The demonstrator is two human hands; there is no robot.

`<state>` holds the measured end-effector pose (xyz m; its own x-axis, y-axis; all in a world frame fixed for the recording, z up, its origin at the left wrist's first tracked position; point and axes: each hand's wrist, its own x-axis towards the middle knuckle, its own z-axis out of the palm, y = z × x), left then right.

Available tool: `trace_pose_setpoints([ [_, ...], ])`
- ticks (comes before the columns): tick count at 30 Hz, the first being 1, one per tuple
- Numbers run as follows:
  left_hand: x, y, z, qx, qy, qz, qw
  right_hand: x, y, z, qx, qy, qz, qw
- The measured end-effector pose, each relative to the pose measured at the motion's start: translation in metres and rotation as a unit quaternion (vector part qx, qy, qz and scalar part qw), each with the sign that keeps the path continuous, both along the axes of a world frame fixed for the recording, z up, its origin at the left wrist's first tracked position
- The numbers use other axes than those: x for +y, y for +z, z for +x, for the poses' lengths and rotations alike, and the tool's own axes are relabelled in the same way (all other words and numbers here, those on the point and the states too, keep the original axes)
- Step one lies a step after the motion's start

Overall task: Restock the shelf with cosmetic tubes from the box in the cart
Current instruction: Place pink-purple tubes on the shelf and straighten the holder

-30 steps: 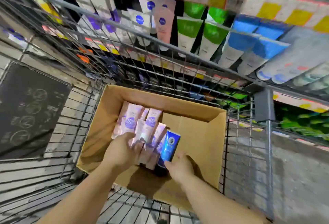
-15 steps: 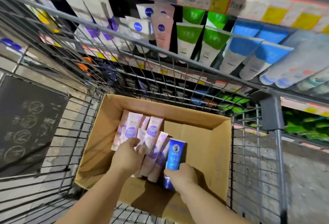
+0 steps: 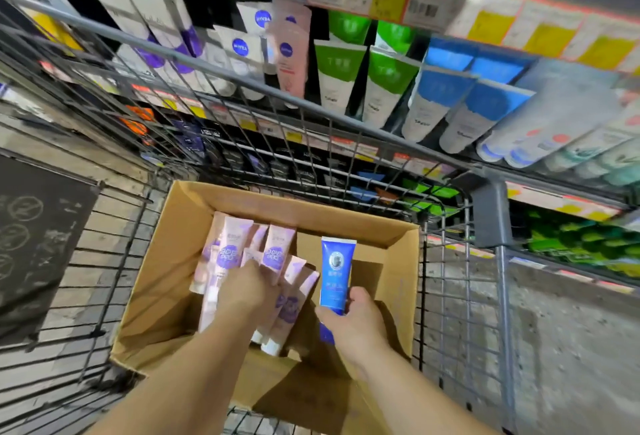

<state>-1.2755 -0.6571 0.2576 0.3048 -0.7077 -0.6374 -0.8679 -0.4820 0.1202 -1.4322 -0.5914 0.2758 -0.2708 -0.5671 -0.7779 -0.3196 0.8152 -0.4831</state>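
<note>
Two hands in frame: both down in the box
Shelf (image 3: 450,64): behind the cart, rows of tubes standing up, white/purple, Nivea, green, blue; price tags on the rails
Cart (image 3: 498,261): wire mesh, parked just in front of the shelf, box sits inside
Box (image 3: 398,261): open cardboard, flaps out, right half shows bare floor
Pink-purple tubes (image 3: 277,251): bunch lying overlapped in left half of box, caps toward the person
Blue tube (image 3: 335,272): upright, crimped end up, cap end hidden behind right hand, lifted above the box floor, just right of the pink bunch
Right hand (image 3: 356,324): fingers curled round lower part of blue tube, thumb on its front
Left hand (image 3: 247,291): fingers bent down into the pink-purple tubes, touching several; whether it grips one, cannot tell, fingertips hidden
Change vs earlier: blue tube was lying tilted against the pink bunch, now raised clear and vertical; left hand stays on the pile; view moved a bit closer to shelf
</note>
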Motion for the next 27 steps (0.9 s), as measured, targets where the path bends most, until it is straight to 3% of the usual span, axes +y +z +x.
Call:
trace_pose_setpoints([
  [3, -0.001, 0.009, -0.007, 0.02, 0.006, 0.076, 0.997, 0.002, 0.009, -0.006, -0.017, 0.003, -0.005, 1.0],
  [6, 0.009, 0.028, -0.004, 0.122, 0.118, 0.134, 0.976, -0.001, 0.029, -0.011, -0.014, 0.014, -0.014, 1.0],
  [11, 0.028, 0.09, 0.006, 0.283, 0.17, 0.1, 0.939, -0.016, 0.091, -0.021, -0.029, 0.026, -0.048, 0.998],
  [17, 0.005, 0.221, -0.022, 0.409, 0.095, -0.05, 0.906, -0.036, 0.199, -0.044, -0.027, 0.025, -0.126, 0.991],
  [20, -0.011, 0.28, -0.052, 0.48, 0.044, -0.074, 0.873, -0.041, 0.257, -0.073, -0.021, 0.01, -0.198, 0.98],
  [27, -0.023, 0.382, -0.175, 0.542, -0.077, -0.093, 0.832, -0.014, 0.352, -0.191, -0.025, -0.101, -0.318, 0.942],
])
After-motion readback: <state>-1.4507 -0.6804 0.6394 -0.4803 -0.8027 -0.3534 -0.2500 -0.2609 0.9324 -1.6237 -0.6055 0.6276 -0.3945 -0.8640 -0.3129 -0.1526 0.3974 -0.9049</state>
